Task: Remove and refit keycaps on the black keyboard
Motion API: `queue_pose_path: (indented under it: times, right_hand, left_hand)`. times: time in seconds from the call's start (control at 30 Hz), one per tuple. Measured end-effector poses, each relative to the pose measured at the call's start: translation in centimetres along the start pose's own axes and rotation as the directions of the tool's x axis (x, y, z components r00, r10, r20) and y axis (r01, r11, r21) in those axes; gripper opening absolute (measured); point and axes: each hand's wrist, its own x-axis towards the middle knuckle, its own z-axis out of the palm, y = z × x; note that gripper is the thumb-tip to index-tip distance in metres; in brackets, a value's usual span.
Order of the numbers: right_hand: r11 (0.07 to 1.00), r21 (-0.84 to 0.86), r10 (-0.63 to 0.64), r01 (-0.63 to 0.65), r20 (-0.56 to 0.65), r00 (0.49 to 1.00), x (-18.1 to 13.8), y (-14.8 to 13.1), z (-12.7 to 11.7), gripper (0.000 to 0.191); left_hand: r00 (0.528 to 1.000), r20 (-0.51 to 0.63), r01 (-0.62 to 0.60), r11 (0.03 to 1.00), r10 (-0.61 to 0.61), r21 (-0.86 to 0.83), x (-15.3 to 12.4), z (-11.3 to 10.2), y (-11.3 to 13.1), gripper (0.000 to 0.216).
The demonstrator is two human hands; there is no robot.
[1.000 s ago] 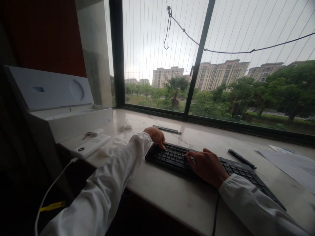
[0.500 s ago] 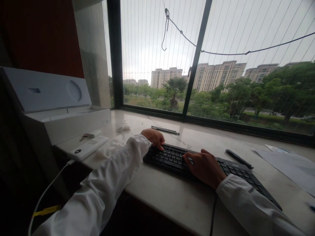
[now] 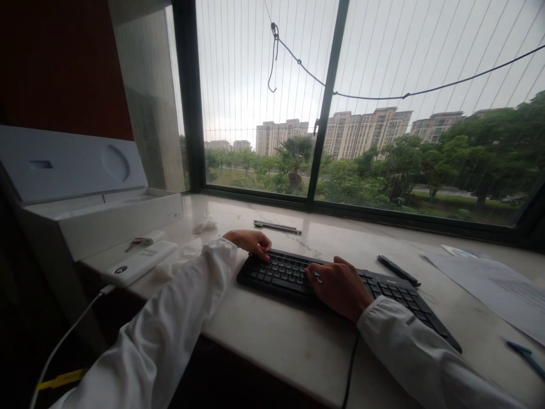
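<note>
A black keyboard [image 3: 289,281] lies at a slant across the pale stone sill, its cable running off the front edge. At its rear left corner, my left hand [image 3: 254,243] is closed, with curled fingertips touching the top keys and edge. Over the middle keys, my right hand [image 3: 343,288] is bent, thumb and forefinger brought together. A small pale spot shows between those fingers, but I cannot make out what it is. My right palm and wrist hide the keys beneath them. Both arms wear white sleeves.
Behind the keyboard lie a thin dark strip [image 3: 277,227] and a black bar-shaped piece [image 3: 398,270]. Papers [image 3: 485,284] and a blue pen [image 3: 525,355] are on the right. At left stand an open white box [image 3: 123,218] and a white power bank [image 3: 142,264] with a cable. Windows border the back.
The whole view has shifted, so everything sits further left, and more of the blue pen shows. Both hands stay at about the same places on the keyboard.
</note>
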Motion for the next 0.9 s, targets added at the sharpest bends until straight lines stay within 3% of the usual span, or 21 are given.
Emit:
queue_pose_path:
  times: [0.07, 0.17, 0.27, 0.37, 0.57, 0.9]
  right_hand:
    - [1.000, 0.001, 0.004, -0.004, 0.000, 1.000, 0.0, 0.1, -0.1, 0.040]
    - [1.000, 0.010, 0.005, -0.005, -0.012, 1.000, 0.0, 0.2, -0.3, 0.041]
    - [1.000, 0.015, 0.002, -0.001, -0.027, 1.000, 0.1, 0.5, -0.4, 0.041]
    - [1.000, 0.015, -0.005, 0.006, -0.046, 0.999, 0.1, 0.7, -0.4, 0.041]
    - [1.000, 0.023, 0.002, -0.001, -0.031, 1.000, 0.2, 0.9, -0.5, 0.040]
    - [0.997, 0.075, -0.018, 0.020, -0.026, 0.999, 0.2, 1.3, -0.4, 0.034]
  left_hand:
    - [0.972, -0.231, -0.054, 0.998, 0.043, -0.044, -0.2, -0.5, -1.0, 0.047]
    - [0.799, -0.601, 0.030, 0.999, -0.016, 0.013, 0.0, -1.3, -2.6, 0.043]
    - [0.627, -0.762, 0.378, 0.919, -0.162, 0.116, 0.3, -1.6, -3.9, 0.033]
    - [0.532, -0.826, 0.499, 0.857, -0.190, 0.124, 0.3, -1.3, -4.6, 0.026]
    - [0.459, -0.859, 0.650, 0.745, -0.226, 0.152, 0.3, -0.7, -5.0, 0.038]
    - [0.476, -0.800, 0.747, 0.648, -0.365, 0.149, 3.4, -2.4, -3.9, 0.075]
